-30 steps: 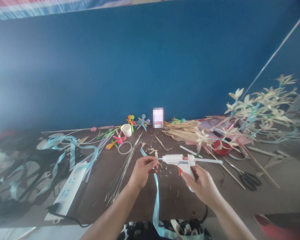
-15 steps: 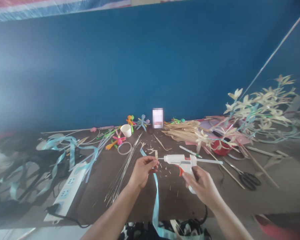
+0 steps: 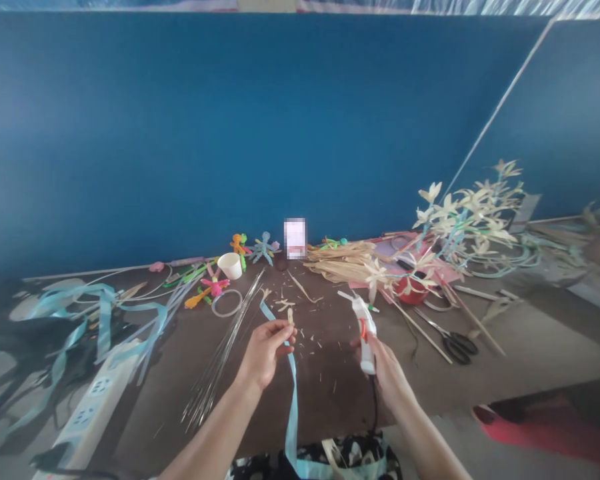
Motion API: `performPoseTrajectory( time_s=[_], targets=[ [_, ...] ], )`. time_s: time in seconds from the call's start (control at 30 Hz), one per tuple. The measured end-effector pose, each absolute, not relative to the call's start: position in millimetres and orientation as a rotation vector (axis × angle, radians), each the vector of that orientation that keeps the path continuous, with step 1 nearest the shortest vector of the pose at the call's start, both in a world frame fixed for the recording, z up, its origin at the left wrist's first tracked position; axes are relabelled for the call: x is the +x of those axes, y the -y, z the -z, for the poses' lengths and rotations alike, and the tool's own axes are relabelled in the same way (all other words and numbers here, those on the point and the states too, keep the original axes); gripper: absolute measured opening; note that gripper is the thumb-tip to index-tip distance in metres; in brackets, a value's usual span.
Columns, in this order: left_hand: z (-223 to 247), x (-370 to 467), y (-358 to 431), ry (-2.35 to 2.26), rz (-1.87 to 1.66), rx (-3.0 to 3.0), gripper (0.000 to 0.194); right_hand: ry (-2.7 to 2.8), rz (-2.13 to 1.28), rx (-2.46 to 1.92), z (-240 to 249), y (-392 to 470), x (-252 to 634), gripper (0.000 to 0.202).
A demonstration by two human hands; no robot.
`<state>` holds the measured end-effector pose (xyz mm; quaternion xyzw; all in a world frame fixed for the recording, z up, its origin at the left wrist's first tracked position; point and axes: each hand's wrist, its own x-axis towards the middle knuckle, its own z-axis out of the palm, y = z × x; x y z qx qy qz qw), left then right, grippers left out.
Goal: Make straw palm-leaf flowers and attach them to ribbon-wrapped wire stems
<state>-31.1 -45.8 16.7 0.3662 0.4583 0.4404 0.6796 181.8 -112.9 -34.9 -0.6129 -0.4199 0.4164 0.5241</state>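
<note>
Above the brown table (image 3: pixel 325 407), the left hand (image 3: pixel 265 350) pinched a pale piece (image 3: pixel 291 317), blue ribbon (image 3: pixel 293 383) hanging below it. Well apart, the right hand (image 3: pixel 387 370) gripped the glue gun (image 3: pixel 363 320), best aimed clear of fingers.

Brown table (image 3: pixel 330 408) under wires (image 3: pixel 224 347), scissors (image 3: pixel 459 345)

On table (image 3: pixel 330 408), clock centred on scraps (image 3: pixel 301 333): power strip (image 3: pixel 91 408) at 8, cup (image 3: pixel 231 267) at 11, dried leaves (image 3: pixel 347 260) at 1, flowers (image 3: pixel 473 202) at 2, scissors (image 3: pixel 449 339) at 3.
</note>
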Motion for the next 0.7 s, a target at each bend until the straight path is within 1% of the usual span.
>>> performPoseTrajectory(
  time_s=[0.1, 0.17, 0.3, 0.4, 0.57, 0.7],
  targets=[
    [-14.3, -30.2, 45.9, -1.037, -0.964, 0.823, 0.02, 0.876, -0.955, -1.587, 40.4, 106.4, 203.6, 0.041],
    [-12.9, -29.0, 45.8, -1.037, -0.955, 0.828, 0.02, 0.853, -0.861, -1.668, 44.3, 103.0, 217.0, 0.041],
    [-12.4, -27.1, 46.6, -1.037, -0.94, 0.834, 0.022, 0.993, -0.624, -1.829, 56.3, 100.9, 238.5, 0.04],
    [-12.9, -26.5, 47.6, -1.043, -0.924, 0.835, 0.023, 1.083, -0.525, -2.014, 65.7, 98.5, 249.4, 0.043],
    [-11.9, -25.7, 48.6, -1.034, -0.913, 0.841, 0.021, 1.194, -0.514, -2.243, 72.5, 88.6, 258.8, 0.048],
    [-11.2, -26.0, 49.4, -1.028, -0.914, 0.843, 0.02, 1.244, -0.485, -2.358, 72.0, 85.3, 262.9, 0.048]
  ],
)
